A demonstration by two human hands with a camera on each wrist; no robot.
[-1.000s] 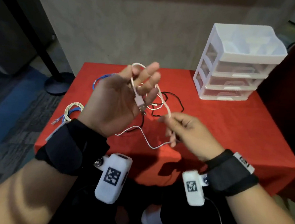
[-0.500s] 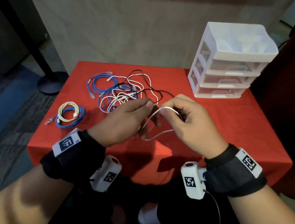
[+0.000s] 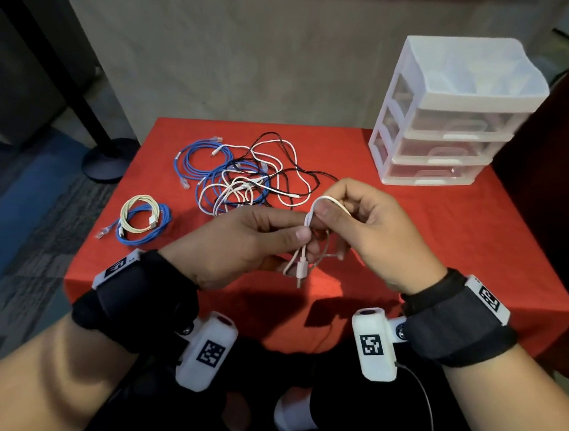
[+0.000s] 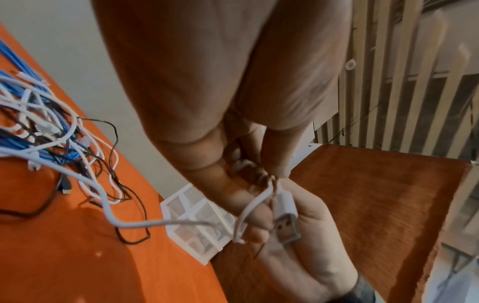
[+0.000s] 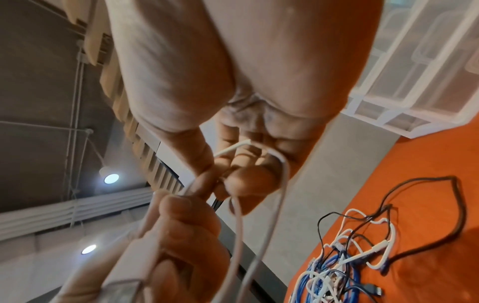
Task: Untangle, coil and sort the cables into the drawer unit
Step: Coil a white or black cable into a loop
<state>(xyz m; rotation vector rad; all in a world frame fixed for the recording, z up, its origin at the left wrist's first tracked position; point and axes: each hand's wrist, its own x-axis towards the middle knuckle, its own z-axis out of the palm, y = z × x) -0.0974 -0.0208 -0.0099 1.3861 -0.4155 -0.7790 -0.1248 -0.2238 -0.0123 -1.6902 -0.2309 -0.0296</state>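
Note:
A white USB cable (image 3: pixel 310 214) is held in the air above the red table's front. My left hand (image 3: pixel 257 237) pinches it between thumb and fingers, and its USB plug (image 3: pixel 302 268) hangs down below that grip; the plug (image 4: pixel 285 219) shows close in the left wrist view. My right hand (image 3: pixel 361 222) grips a loop of the same cable (image 5: pixel 272 194) round its fingers. A tangle of blue, white and black cables (image 3: pixel 245 181) lies behind the hands. The white three-drawer unit (image 3: pixel 452 127) stands at the table's back right, drawers closed.
A coiled cream and blue cable pair (image 3: pixel 141 220) lies at the table's left edge. The red tablecloth (image 3: pixel 445 246) is bare on the right between the hands and the drawer unit. A black stand base (image 3: pixel 107 162) sits on the floor at the left.
The hands came down from a raised, spread position and met over the table front. The left hand closed on the white cable, and the right hand now wraps a loop of it.

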